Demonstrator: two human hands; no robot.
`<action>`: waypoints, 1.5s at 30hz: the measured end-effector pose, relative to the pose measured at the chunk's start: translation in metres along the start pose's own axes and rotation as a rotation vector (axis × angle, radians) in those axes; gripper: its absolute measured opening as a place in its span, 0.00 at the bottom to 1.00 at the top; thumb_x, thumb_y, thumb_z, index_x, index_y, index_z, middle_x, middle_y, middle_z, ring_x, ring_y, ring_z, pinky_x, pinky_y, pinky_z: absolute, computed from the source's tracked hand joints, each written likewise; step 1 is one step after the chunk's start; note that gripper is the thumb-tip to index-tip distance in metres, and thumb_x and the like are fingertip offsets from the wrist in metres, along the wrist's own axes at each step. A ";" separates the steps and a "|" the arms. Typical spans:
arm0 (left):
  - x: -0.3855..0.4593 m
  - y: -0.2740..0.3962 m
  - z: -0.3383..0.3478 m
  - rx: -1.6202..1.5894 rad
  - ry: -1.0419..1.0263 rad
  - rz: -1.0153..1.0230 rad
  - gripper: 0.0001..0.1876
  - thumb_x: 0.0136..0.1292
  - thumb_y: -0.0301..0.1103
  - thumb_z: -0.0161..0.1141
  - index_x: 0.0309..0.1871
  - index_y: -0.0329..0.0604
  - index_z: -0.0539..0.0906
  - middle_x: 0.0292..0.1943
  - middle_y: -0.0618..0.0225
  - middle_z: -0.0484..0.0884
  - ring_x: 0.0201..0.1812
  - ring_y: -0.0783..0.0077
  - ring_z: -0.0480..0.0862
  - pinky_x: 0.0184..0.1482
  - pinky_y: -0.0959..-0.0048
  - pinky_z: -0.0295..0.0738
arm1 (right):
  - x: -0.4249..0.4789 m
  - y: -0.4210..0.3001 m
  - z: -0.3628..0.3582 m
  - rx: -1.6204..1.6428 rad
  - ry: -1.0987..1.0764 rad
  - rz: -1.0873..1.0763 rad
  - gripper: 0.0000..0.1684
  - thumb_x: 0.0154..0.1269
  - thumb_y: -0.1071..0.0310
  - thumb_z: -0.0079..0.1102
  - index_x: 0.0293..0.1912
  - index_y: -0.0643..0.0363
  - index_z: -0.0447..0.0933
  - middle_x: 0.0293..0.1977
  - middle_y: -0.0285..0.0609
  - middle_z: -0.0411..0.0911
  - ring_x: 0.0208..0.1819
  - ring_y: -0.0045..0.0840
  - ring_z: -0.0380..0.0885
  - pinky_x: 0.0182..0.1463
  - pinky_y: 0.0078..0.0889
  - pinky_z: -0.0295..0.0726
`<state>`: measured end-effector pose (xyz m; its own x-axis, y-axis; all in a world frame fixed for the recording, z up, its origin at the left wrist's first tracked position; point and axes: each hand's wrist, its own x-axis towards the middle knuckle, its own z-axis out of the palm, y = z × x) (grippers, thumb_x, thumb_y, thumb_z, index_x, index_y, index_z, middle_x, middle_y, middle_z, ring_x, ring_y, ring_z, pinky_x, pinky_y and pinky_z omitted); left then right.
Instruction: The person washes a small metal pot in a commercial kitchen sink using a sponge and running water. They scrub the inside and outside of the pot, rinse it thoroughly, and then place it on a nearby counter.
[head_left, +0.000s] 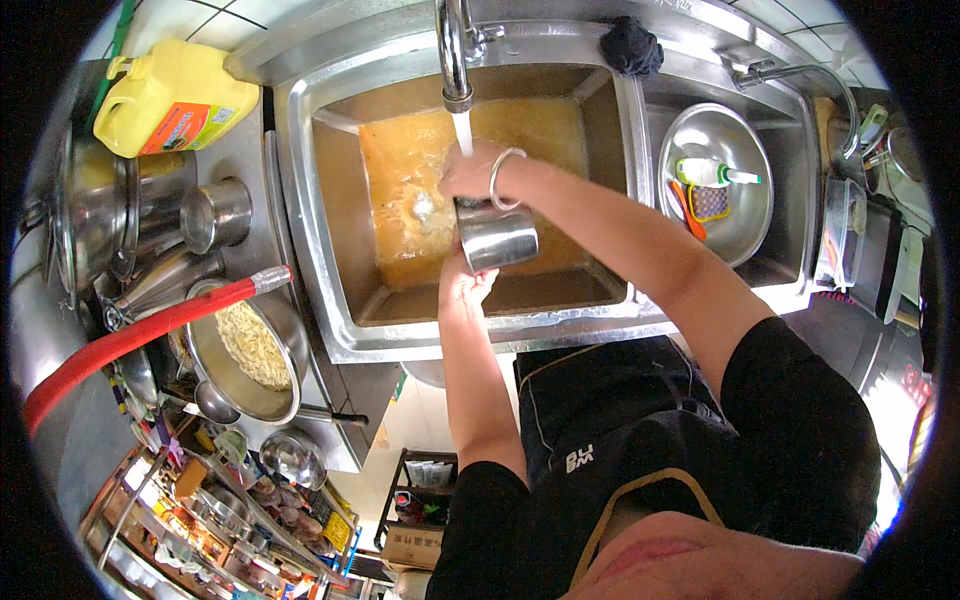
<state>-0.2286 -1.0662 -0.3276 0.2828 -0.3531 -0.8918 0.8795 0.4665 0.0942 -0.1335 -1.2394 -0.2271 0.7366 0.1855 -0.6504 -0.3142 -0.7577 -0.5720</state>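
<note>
Over the left basin of a stainless steel sink (301, 247), both hands are at a tilted cylindrical metal container (499, 238). My left hand (469, 281) holds it from below, near its lower side. My right hand (480, 171), with a bangle at the wrist, is at the container's mouth, under the stream from the faucet (455, 75); its fingers are blurred, and whether they grip anything cannot be made out. Cloudy orange-brown water (405, 217) covers the basin's floor and splashes left of the container.
The right basin holds a metal bowl (750, 240) with a spray bottle (701, 172), an orange-handled tool and a sponge. A dark scrubber (631, 46) lies on the sink's back ledge. At left are a yellow jug (180, 97), metal pots, a red hose (150, 322) and a bowl of pale strips (251, 349).
</note>
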 end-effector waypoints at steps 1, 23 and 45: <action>0.006 0.002 -0.015 0.014 -0.096 -0.027 0.16 0.70 0.33 0.50 0.60 0.55 0.73 0.35 0.61 0.81 0.18 0.73 0.74 0.13 0.78 0.66 | 0.001 0.007 -0.004 0.217 -0.021 -0.020 0.23 0.57 0.52 0.58 0.38 0.65 0.82 0.32 0.51 0.83 0.31 0.32 0.81 0.39 0.37 0.80; 0.028 -0.033 0.029 -0.064 -0.271 0.404 0.16 0.66 0.45 0.57 0.49 0.45 0.78 0.36 0.64 0.84 0.20 0.77 0.79 0.10 0.83 0.67 | -0.033 0.084 0.136 2.151 0.398 0.036 0.19 0.73 0.59 0.41 0.50 0.60 0.76 0.44 0.45 0.81 0.42 0.34 0.80 0.50 0.38 0.79; 0.047 -0.001 -0.038 -0.168 -0.712 -0.183 0.21 0.72 0.49 0.48 0.54 0.41 0.75 0.18 0.57 0.76 0.10 0.72 0.73 0.05 0.79 0.68 | -0.056 0.044 0.117 0.641 0.803 -0.234 0.22 0.64 0.69 0.54 0.57 0.60 0.76 0.54 0.56 0.78 0.58 0.35 0.78 0.62 0.29 0.73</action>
<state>-0.2308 -1.0528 -0.3862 0.3672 -0.8491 -0.3798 0.8822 0.4473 -0.1471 -0.2588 -1.2103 -0.2746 0.9266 -0.3621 -0.1017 -0.1980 -0.2399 -0.9504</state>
